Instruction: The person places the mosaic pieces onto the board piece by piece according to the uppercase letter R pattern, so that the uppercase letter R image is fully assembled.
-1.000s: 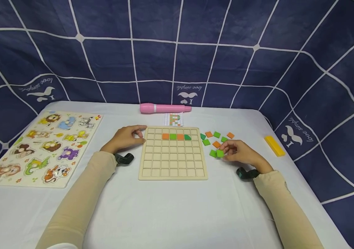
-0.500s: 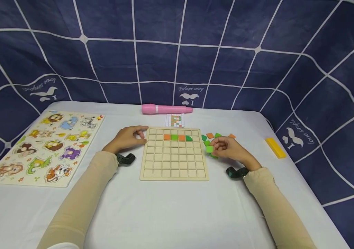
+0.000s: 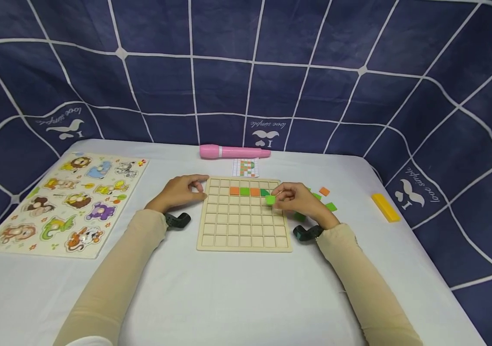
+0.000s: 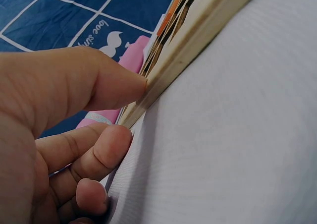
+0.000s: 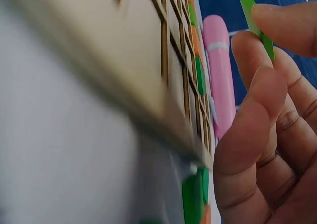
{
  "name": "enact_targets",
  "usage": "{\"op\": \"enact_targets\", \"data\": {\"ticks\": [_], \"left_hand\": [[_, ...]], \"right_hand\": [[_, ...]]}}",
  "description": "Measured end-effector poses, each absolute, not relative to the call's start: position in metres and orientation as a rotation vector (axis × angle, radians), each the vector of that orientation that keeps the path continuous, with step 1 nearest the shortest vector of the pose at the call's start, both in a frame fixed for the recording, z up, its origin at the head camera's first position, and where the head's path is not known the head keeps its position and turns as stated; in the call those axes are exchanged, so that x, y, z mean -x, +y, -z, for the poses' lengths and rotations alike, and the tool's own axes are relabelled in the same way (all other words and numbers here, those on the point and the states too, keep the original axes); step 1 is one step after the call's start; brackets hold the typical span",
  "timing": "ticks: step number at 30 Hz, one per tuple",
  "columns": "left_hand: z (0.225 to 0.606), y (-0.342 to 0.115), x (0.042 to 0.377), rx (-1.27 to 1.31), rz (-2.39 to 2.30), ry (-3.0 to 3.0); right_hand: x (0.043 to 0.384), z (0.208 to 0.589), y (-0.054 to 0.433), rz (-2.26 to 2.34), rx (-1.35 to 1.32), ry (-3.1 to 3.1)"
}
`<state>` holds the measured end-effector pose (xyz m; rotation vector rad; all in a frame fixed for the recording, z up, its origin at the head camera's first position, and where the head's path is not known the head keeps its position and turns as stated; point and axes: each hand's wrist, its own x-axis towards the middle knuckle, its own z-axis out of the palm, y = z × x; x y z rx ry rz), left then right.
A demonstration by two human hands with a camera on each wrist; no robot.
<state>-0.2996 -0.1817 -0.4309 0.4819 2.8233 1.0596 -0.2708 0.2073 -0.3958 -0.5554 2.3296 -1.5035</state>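
The wooden grid board (image 3: pixel 246 228) lies flat in the middle of the table. Along one upper row sit an orange tile (image 3: pixel 234 191), a green one, another orange one and a dark green piece (image 3: pixel 264 192) with a rounded side. My left hand (image 3: pixel 180 192) touches the board's far left corner with index finger and thumb; the left wrist view shows the thumb against the edge. My right hand (image 3: pixel 297 199) pinches a green square tile (image 3: pixel 270 199) between thumb and fingertips. That tile is above the board's right side, just nearer than the dark green piece.
Loose tiles, such as an orange tile (image 3: pixel 324 191), lie right of the board, partly hidden by my right hand. Behind the board are a small coloured pattern card (image 3: pixel 246 167) and a pink tube (image 3: pixel 234 152). An animal puzzle (image 3: pixel 92 190) lies left, a yellow bar (image 3: pixel 385 207) right.
My right hand has carried the green tile leftward, from the loose tiles to above the board's right side. My left hand stays at the corner.
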Motion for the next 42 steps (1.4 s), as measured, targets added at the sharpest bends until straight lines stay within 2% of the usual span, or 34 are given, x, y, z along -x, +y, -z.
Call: {"op": "enact_targets", "data": {"ticks": [22,42], "left_hand": [[0.431,-0.18,0.303,-0.474,-1.085,2.811],[0.432,-0.182,0.302,-0.471,-1.09,2.807]], "right_hand": [[0.285,0.394,0.144,1.428,0.445,2.326],[0.293,0.391,0.113,1.191,0.54,2.449]]}}
